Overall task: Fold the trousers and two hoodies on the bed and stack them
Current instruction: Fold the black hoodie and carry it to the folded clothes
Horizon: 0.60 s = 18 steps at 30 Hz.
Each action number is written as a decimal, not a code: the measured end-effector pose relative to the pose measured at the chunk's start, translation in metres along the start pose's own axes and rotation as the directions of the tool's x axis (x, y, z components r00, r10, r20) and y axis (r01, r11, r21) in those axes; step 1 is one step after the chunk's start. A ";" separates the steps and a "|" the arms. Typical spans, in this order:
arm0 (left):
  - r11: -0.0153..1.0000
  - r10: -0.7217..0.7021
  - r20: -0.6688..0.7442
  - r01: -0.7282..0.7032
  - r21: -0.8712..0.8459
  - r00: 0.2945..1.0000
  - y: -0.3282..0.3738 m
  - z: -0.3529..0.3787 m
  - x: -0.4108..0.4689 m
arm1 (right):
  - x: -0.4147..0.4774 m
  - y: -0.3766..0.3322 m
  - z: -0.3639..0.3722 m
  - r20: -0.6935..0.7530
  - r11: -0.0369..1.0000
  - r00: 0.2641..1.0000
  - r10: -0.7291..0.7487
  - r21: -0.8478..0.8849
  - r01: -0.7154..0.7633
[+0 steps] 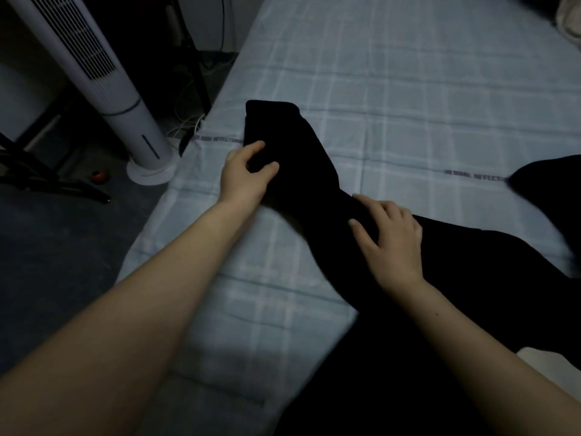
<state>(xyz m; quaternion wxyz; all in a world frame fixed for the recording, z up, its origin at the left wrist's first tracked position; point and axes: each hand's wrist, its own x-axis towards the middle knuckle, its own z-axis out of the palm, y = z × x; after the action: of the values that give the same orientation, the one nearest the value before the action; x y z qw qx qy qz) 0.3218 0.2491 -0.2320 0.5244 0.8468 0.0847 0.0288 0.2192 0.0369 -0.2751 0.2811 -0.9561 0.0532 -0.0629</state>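
Tower fan (94, 73): stands on the floor, left of the bed.
Left hand (242, 177): thumb and fingers pinch the narrow end of the garment.
Black garment (298, 158): stretched across the checked bed (408, 89).
Right hand (390, 240): fingers spread, resting flat on the garment.

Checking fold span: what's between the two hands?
Head view: only the black garment runs between the left hand and right hand, lying on the checked sheet; nothing else.
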 end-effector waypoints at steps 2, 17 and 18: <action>0.993 0.098 -0.049 -0.094 0.072 0.994 0.014 -0.021 -0.009 | -0.005 -0.011 -0.012 -0.060 0.997 0.997 -0.056 0.052 0.059; 0.507 -0.020 0.424 -0.356 0.785 0.906 -0.016 -0.008 0.020 | 0.020 -0.030 -0.004 0.150 0.940 0.973 -0.174 -0.270 0.210; 0.485 -0.039 0.422 -0.352 0.801 0.906 -0.029 -0.014 0.021 | 0.012 -0.028 0.007 0.223 0.922 0.956 -0.191 -0.292 0.253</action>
<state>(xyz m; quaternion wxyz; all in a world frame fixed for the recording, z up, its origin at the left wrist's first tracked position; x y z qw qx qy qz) 0.3372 0.2777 -0.2523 0.0313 0.9856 -0.0963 -0.1352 0.2344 0.0629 -0.2646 0.1183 -0.9902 -0.0737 0.0068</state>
